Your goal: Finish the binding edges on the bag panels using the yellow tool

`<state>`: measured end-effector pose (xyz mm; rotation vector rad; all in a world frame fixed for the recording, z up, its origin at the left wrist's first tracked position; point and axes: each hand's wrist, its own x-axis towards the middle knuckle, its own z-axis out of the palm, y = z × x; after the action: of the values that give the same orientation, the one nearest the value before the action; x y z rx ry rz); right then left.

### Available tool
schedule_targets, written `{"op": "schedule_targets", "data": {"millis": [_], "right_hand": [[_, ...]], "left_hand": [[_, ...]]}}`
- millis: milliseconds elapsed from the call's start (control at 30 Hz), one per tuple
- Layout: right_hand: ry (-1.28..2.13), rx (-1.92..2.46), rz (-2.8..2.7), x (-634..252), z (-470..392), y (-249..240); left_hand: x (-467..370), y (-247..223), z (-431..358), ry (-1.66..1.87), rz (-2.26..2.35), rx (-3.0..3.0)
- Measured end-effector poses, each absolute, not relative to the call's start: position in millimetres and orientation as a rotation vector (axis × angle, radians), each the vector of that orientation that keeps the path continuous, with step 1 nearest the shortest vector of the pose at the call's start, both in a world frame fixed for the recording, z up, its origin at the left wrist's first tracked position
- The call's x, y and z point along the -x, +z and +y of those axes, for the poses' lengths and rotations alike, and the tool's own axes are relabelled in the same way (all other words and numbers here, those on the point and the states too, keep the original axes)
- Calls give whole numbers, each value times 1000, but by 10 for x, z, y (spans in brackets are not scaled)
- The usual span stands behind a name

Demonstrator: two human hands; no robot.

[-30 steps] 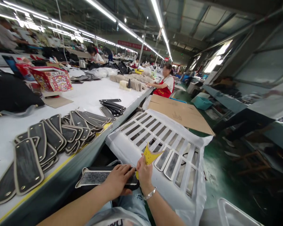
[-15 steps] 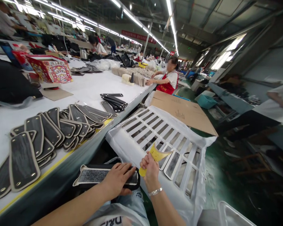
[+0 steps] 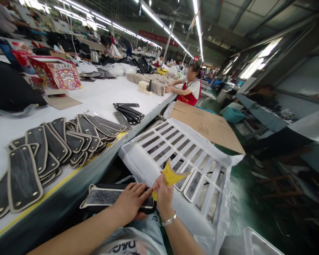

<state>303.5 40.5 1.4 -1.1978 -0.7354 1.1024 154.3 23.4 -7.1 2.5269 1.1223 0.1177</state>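
A long black padded piece (image 3: 122, 187), with a grey fuzzy strip edged in cream, lies across my lap. My left hand (image 3: 133, 200) holds it near its right end, fingers over the top and thumb at the near edge. My right hand (image 3: 162, 189) is closed round a yellow flared tool (image 3: 172, 173), perhaps a plastic scraper. The tool's wide forked end points up and right; its lower end is beside the padded piece's right end, by my left fingertips. Whether it touches the piece I cannot tell.
Dark trimmed panels with metal studs (image 3: 55, 145) are piled on the white table (image 3: 95, 95), near black straps (image 3: 129, 113). On my right, a white slatted rack (image 3: 149, 156) carries grey panels (image 3: 194, 186). Behind it lies cardboard (image 3: 207, 125); a co-worker (image 3: 191, 86) handles stacked pieces.
My right hand and the yellow tool have moved slightly left, closer to my left fingertips. My left hand keeps its place on the padded piece. The view has shifted a little.
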Motion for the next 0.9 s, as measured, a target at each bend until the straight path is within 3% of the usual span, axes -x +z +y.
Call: {"op": "schedule_targets", "data": {"millis": [167,500,700,900], "right_hand": [[1056,1061,-632,-3114,448,123],[1098,1265,-746,-2990,453,-35],[1182,1069,-525,-3048,616,27],[1138,1102,-758,-2994,624,41]], "left_hand": [[-1531,-48,202,156,1139,-2517],[-1519,-52,230,151,1109,-2532],[-1494,-60,230,204,1063,-2489],[-1467,-64,237,241,1054,-2473]]}}
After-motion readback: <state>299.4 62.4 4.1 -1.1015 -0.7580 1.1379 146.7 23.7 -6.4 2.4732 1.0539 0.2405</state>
